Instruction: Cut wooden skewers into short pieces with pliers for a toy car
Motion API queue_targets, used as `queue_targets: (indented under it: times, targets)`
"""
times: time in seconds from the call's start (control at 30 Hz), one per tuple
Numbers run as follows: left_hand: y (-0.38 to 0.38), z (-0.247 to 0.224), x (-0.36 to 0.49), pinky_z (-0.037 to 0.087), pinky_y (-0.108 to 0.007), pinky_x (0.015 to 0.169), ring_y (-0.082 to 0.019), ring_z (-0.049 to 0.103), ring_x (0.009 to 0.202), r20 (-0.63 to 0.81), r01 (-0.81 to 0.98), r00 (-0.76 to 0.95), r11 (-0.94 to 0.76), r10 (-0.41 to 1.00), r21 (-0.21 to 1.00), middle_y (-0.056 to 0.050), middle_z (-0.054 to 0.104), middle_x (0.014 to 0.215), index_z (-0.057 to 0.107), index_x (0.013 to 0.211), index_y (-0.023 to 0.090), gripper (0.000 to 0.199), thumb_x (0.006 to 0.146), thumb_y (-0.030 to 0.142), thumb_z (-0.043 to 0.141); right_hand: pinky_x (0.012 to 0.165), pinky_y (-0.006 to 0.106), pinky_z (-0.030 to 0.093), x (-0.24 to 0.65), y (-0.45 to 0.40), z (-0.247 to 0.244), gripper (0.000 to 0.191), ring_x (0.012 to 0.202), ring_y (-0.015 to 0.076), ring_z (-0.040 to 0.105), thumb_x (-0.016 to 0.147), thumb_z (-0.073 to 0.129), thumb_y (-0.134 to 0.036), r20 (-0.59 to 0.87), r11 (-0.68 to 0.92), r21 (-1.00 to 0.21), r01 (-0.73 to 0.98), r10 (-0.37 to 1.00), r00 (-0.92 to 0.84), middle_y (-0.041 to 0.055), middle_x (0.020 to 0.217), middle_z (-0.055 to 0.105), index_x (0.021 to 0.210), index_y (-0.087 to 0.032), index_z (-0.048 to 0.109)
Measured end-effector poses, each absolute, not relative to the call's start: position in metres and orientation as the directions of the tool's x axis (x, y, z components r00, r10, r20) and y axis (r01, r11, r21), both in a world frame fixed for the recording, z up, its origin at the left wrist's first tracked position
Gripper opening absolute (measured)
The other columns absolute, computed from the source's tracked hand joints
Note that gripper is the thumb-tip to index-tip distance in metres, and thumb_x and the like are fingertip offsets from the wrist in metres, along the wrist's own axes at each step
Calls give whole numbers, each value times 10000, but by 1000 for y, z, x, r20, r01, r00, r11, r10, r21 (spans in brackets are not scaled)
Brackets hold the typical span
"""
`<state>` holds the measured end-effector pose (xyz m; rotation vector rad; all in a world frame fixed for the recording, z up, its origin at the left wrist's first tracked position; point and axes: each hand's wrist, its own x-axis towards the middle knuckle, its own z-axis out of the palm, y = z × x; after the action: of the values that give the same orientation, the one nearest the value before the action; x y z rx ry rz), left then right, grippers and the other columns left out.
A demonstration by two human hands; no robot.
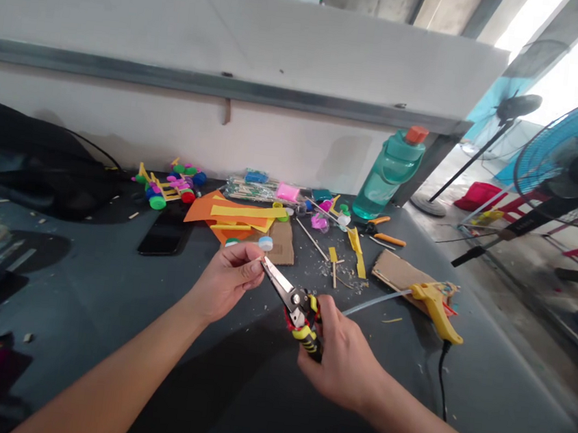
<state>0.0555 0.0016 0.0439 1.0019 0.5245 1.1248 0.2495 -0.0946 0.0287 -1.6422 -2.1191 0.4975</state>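
Observation:
My right hand (pixel 342 349) is wrapped round the yellow and black handles of a pair of scissors (pixel 286 290), their blades pointing up and to the left. The blade tips meet the fingertips of my left hand (pixel 233 279), which is closed in a pinch. What those fingers hold is too small and too covered to name. Just beyond them a white and blue bottle cap (pixel 265 243) shows, with a piece of cardboard (pixel 282 243) behind it. Orange and yellow paper strips (pixel 238 212) lie past the left hand.
A yellow glue gun (pixel 437 308) rests on cardboard at the right, its cord trailing frontward. A teal water bottle (pixel 389 175) stands by the partition. Orange-handled pliers (pixel 387 237), a black phone (pixel 163 231) and small colourful toy cars (pixel 168 186) lie around. Fans stand beyond the table's right edge.

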Motion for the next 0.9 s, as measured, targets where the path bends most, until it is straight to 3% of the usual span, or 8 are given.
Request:
queue_targets:
  times: [0.23, 0.53, 0.9]
  targets:
    - [4, 42, 53, 296, -184, 472, -60, 383, 517, 166, -475, 406, 52, 898, 878, 27, 444, 585, 636, 643, 150, 185, 668, 265, 779, 562, 259, 327, 248, -97, 30, 291, 611, 178, 533, 691, 489, -228, 18, 225, -521, 823, 967, -253, 1, 732, 521, 921, -221, 312]
    - [1, 40, 58, 304, -177, 467, -52, 395, 512, 90, -516, 364, 121, 927, 848, 20, 467, 627, 627, 634, 142, 200, 642, 248, 796, 563, 263, 329, 249, -96, 27, 290, 634, 203, 581, 708, 483, -234, 17, 197, -440, 876, 977, -211, 28, 744, 570, 955, -205, 334]
    - [1, 42, 59, 302, -194, 464, -51, 392, 464, 115, -540, 385, 123, 916, 833, 28, 492, 530, 628, 659, 139, 194, 675, 268, 772, 520, 234, 303, 247, -95, 25, 294, 552, 148, 496, 676, 513, -209, 68, 192, -598, 778, 980, -189, -26, 691, 506, 887, -236, 310]
